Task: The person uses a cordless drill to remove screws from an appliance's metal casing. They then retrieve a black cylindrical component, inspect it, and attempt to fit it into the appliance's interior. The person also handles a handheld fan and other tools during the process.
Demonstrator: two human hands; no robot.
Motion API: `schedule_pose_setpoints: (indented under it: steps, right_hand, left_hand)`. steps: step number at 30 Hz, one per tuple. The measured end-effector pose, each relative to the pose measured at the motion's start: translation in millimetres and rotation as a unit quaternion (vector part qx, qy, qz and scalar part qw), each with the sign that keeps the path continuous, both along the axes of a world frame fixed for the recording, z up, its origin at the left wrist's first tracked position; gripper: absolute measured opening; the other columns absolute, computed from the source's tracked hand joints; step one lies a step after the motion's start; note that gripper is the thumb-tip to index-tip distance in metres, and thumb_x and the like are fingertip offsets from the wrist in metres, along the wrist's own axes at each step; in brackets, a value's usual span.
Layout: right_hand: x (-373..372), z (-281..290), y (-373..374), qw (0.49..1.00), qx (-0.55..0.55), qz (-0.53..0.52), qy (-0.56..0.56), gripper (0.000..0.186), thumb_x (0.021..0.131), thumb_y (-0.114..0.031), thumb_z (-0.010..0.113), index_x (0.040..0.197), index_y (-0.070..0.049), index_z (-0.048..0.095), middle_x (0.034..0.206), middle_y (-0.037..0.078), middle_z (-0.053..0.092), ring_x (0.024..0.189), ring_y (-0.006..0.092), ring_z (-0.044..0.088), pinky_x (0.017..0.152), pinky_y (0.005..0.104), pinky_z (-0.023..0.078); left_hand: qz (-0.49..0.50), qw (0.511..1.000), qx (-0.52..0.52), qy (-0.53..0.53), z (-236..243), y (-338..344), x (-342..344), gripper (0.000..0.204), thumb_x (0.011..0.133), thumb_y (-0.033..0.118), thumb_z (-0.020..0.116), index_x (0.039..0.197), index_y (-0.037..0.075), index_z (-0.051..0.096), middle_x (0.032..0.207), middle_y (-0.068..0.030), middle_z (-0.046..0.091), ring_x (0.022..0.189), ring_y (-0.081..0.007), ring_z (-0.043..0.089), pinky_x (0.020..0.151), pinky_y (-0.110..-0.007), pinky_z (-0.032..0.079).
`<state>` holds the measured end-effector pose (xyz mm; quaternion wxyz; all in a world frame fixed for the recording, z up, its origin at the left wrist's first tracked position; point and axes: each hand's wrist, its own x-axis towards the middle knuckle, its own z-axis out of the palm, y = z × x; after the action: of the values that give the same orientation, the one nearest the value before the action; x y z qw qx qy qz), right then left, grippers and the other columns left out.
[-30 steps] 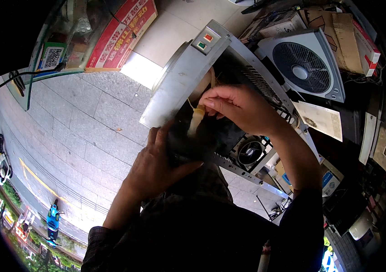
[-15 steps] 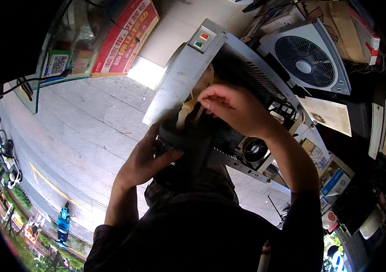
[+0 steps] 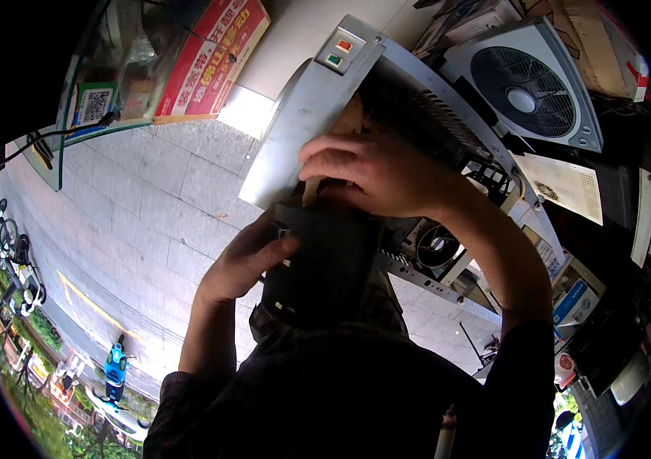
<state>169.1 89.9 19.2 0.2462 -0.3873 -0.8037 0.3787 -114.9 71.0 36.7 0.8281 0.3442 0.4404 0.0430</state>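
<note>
My left hand (image 3: 243,264) grips the left side of a black box-shaped part (image 3: 321,256), its thumb pressed on the face toward me. From the part's far end rises a pale cream plastic stem (image 3: 311,190). My right hand (image 3: 383,174) is curled over the top of that stem, with its fingertips bent round it and hiding most of it. Just beyond both hands stands an opened grey metal machine casing (image 3: 298,118), which carries a red and a green switch (image 3: 339,52). What lies under my right palm is hidden.
Right of my right arm, the casing's frame (image 3: 451,294) holds a round black part (image 3: 436,245). A box fan (image 3: 522,99) and a perforated pale panel (image 3: 562,187) are farther right. A glass display case (image 3: 130,57) with a red sign (image 3: 211,61) stands far left, above grey paving (image 3: 149,199).
My right hand has moved left and closed over the pale stem, which was more exposed before. The black part has tilted, showing more of its flat face. My left hand keeps its hold.
</note>
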Motion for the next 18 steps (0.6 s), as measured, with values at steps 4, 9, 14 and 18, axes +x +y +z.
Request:
schedule_pose_setpoints:
  steps: [4,9,14,18]
  right_hand:
    - [1,9,8,0.995,-0.073,0.061,0.026,0.029,0.085,-0.004,0.076,0.111,-0.008,0.065,0.110,0.005,0.067,0.098,0.0247,0.071,0.086,0.0370,0.057]
    - [9,13,14,0.990,-0.089,0.107,0.039,0.028,0.086,-0.006,0.077,0.111,-0.005,0.067,0.109,0.007,0.067,0.096,0.0230,0.071,0.083,0.0346,0.058]
    - [14,14,20,0.987,-0.090,0.130,0.025,0.028,0.086,-0.009,0.078,0.112,-0.005,0.069,0.108,0.007,0.068,0.091,0.0217,0.072,0.080,0.0334,0.060]
    - [10,12,20,0.990,-0.060,0.124,-0.001,0.029,0.085,-0.010,0.079,0.112,-0.006,0.069,0.107,0.006,0.069,0.088,0.0202,0.073,0.077,0.0336,0.060]
  left_hand:
    - [0.006,0.999,0.030,0.021,12,-2,13,0.081,0.089,0.025,0.080,0.154,0.001,0.039,0.129,-0.0137,0.062,0.114,-0.0200,0.060,0.094,-0.035,0.051]
    - [-0.075,0.954,0.284,0.055,18,10,18,0.081,0.081,0.021,0.086,0.149,-0.001,0.048,0.130,-0.0217,0.063,0.120,-0.0316,0.064,0.101,-0.039,0.050]
    - [-0.100,0.947,0.296,0.078,23,20,21,0.083,0.077,0.022,0.089,0.147,-0.002,0.050,0.131,-0.0249,0.063,0.121,-0.0344,0.064,0.103,-0.040,0.050]
    - [-0.109,0.950,0.286,0.058,15,27,15,0.084,0.077,0.022,0.089,0.147,-0.003,0.050,0.132,-0.0255,0.063,0.121,-0.0337,0.064,0.103,-0.041,0.051]
